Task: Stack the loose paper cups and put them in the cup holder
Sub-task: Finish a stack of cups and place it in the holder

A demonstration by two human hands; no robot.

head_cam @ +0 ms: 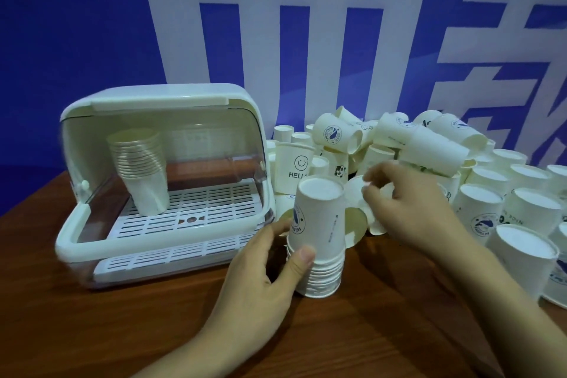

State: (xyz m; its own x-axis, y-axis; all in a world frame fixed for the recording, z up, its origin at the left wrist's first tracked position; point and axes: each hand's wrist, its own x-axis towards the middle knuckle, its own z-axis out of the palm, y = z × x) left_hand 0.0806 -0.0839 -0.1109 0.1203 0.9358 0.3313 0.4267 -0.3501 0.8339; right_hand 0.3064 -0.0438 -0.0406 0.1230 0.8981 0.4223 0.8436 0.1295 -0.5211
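An upside-down stack of white paper cups [319,233] stands on the wooden table in the middle. My left hand [267,264] grips its lower part, thumb across the rims. My right hand [408,209] reaches into the loose cups just right of the stack, fingers curled around a tipped cup [356,193] that it partly hides. The white cup holder [159,181] with a clear raised lid stands at the left. An upright stack of cups [141,169] sits inside it on the slotted tray.
A big heap of loose cups [399,141] lies behind my hands. Several upside-down cups [521,252] stand at the right, up to the frame edge. Bare wood table [122,331] shows in front. A blue and white wall stands behind.
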